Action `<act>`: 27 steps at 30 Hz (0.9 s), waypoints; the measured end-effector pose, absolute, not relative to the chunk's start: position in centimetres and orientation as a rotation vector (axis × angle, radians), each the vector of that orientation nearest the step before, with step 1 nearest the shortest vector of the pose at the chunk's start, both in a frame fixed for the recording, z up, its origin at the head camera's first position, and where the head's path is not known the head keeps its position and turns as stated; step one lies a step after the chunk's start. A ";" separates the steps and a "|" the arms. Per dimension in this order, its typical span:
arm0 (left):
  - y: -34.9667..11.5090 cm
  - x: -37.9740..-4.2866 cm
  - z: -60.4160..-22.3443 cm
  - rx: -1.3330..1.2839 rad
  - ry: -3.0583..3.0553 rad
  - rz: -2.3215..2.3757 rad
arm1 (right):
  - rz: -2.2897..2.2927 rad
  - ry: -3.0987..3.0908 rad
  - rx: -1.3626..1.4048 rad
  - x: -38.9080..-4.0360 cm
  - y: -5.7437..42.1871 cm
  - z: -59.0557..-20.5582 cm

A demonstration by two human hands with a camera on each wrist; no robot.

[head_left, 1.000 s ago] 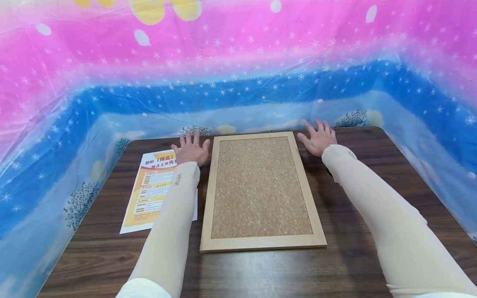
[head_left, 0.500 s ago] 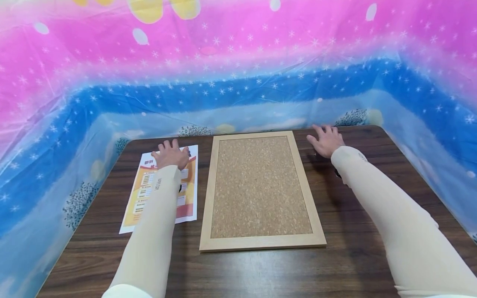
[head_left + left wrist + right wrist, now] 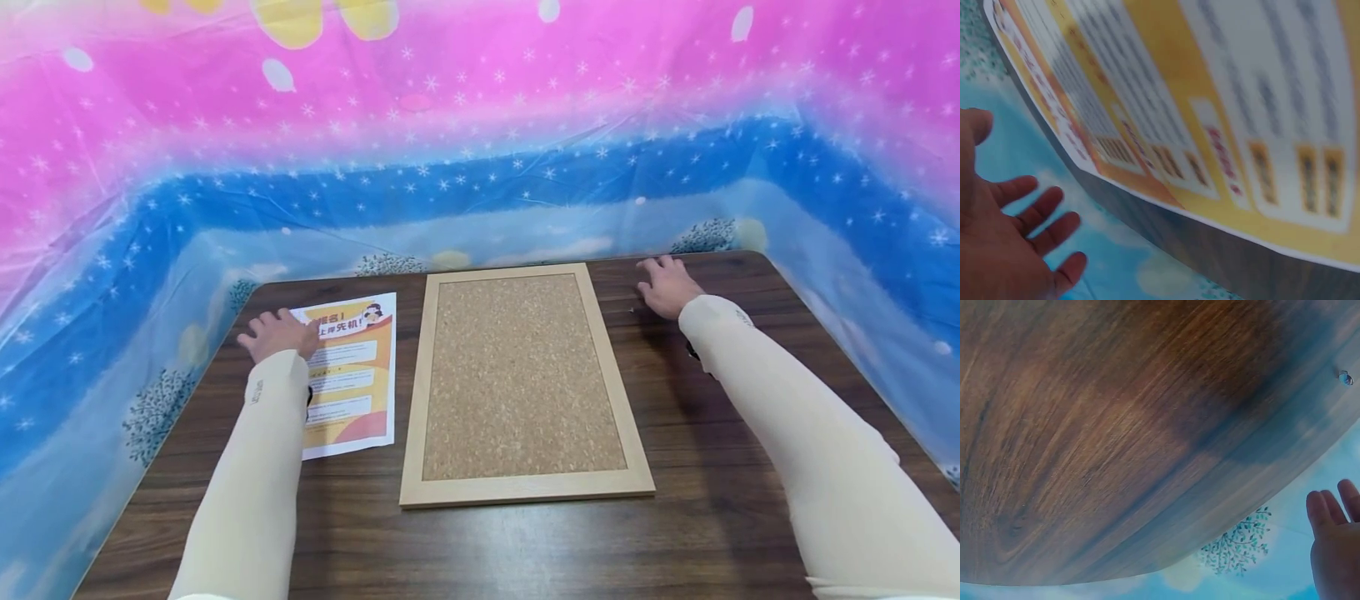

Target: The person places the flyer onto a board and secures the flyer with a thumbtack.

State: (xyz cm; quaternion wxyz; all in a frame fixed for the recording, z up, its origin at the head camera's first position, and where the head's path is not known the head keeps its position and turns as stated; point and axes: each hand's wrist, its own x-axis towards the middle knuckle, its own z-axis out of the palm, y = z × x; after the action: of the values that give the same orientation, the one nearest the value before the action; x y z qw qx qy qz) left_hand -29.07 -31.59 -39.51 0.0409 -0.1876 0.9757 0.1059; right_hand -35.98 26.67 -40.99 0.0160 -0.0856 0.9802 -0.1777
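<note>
A corkboard (image 3: 525, 375) in a pale wooden frame lies flat on the table between my hands. To its left lies a yellow and white printed poster (image 3: 348, 383). My left hand (image 3: 281, 335) is over the poster's upper left part, fingers spread and holding nothing. In the left wrist view, the relaxed fingers of that hand (image 3: 1019, 231) appear beside the sheet's edge. My right hand (image 3: 670, 287) is at the far right of the table, with loose fingers and nothing in them. Beside it on the wood lies a tiny shiny item (image 3: 1345, 377), too small to identify.
The dark wood-grain table (image 3: 517, 550) has rounded far corners. A pink and blue patterned cloth (image 3: 480, 175) hangs around its back and sides.
My left hand has moved left from beside the corkboard, across the poster, uncovering its right part. My right hand has shifted slightly right. The corkboard and poster have stayed put.
</note>
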 end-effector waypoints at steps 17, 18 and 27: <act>-36.7 -27.1 -40.8 -0.701 2.727 0.204 | -0.576 2.985 -0.492 -35.4 27.0 -41.3; -36.7 -27.1 -40.8 -0.680 2.724 0.205 | -0.580 2.979 -0.512 -35.4 26.9 -41.3; -36.4 -26.8 -40.5 -0.622 2.757 0.270 | -0.554 2.964 -0.574 -35.8 26.5 -42.4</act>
State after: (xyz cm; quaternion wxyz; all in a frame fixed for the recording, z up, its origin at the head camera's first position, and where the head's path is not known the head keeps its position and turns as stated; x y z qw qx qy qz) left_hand -26.80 -36.43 -40.55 0.1506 -0.2165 0.9600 0.0941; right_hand -35.79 26.49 -42.39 0.0361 -0.1868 0.9650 -0.1805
